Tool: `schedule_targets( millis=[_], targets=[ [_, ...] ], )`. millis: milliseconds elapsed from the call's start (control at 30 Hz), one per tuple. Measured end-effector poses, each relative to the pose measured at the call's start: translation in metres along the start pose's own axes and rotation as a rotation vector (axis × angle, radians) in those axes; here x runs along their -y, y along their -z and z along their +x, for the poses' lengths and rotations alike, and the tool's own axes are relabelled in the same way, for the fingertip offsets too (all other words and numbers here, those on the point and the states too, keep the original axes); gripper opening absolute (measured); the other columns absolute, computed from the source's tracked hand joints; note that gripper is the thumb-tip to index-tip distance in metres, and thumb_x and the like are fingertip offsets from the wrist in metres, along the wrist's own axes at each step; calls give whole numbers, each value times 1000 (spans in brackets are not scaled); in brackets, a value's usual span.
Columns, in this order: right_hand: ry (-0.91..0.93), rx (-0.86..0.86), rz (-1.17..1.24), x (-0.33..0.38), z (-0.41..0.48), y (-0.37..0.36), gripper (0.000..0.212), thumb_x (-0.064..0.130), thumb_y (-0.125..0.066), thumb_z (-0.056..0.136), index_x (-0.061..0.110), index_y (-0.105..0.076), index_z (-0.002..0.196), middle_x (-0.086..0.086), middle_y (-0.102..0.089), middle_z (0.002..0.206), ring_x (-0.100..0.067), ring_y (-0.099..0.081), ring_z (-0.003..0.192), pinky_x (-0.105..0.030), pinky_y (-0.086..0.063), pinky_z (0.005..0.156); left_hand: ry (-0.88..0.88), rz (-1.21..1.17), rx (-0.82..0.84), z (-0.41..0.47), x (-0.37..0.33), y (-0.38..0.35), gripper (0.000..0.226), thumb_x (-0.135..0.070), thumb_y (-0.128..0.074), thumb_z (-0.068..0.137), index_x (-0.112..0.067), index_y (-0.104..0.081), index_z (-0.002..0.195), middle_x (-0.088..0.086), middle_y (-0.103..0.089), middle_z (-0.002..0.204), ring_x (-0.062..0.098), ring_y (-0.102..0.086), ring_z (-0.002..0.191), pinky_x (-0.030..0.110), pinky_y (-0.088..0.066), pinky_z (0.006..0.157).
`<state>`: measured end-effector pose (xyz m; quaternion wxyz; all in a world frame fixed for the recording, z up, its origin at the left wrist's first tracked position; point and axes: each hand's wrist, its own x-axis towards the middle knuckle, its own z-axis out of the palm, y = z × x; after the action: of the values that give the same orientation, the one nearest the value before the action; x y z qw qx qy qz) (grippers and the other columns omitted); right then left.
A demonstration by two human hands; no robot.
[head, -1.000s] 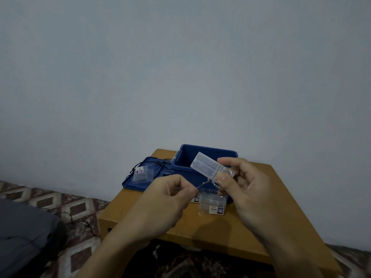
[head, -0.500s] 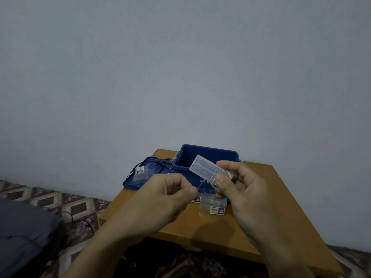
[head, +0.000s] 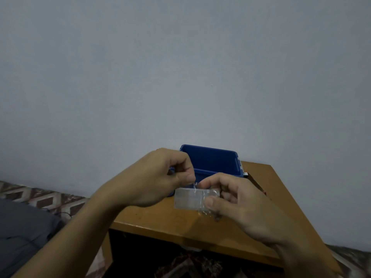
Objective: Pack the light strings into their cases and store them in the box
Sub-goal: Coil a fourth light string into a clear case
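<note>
Case (head: 188, 200) turned level in right grip (head: 241, 205); left grip (head: 158, 177) pinches string (head: 194, 185) above.

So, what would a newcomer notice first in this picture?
Most likely the two hands in the middle: the right hand holds a clear plastic case, and the left hand pinches a thin light string just above it. Behind them, an open blue box stands on the wooden table, in front of a plain pale wall.

No legible text, label or number on the clear case (head: 188, 200) or blue box (head: 210, 160).
</note>
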<state>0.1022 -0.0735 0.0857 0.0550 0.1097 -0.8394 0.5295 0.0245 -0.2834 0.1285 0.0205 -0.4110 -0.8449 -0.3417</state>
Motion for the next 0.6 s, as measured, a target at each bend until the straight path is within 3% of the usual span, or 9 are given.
schedule_targets(
  millis=[167, 267, 433, 600],
  targets=[
    [-17, 131, 257, -1, -3, 1, 24, 34, -79, 80, 28, -73, 103, -7, -71, 105, -22, -65, 81, -35, -57, 72, 33, -427, 116, 5, 15, -10, 15, -17, -62, 95, -15, -66, 81, -14, -63, 72, 0, -54, 65, 14, -43, 58],
    [-8, 151, 373, -4, -1, 1, 30, 31, -80, 76, 21, -75, 103, -12, -71, 106, -29, -62, 82, -37, -57, 69, 88, -636, 139, 2, 25, -26, 17, -18, -66, 95, -18, -66, 78, -3, -59, 71, 10, -47, 61, 22, -34, 53],
    [8, -1, 498, -6, 4, -6, 28, 18, -75, 79, 21, -75, 106, -9, -73, 103, -27, -62, 78, -32, -58, 65, 150, -1004, 43, -4, 29, -58, 17, -5, -58, 95, -16, -67, 87, 0, -41, 56, 10, -26, 46, 26, -19, 48],
    [73, -207, 500, -10, 10, -17, 26, 21, -73, 82, 27, -75, 106, -10, -73, 98, -23, -65, 80, -31, -57, 67, 106, -1202, -150, -8, 19, -82, 10, -24, -72, 83, -21, -78, 90, -5, -43, 52, 9, -24, 44, 31, -16, 51]
  ],
)
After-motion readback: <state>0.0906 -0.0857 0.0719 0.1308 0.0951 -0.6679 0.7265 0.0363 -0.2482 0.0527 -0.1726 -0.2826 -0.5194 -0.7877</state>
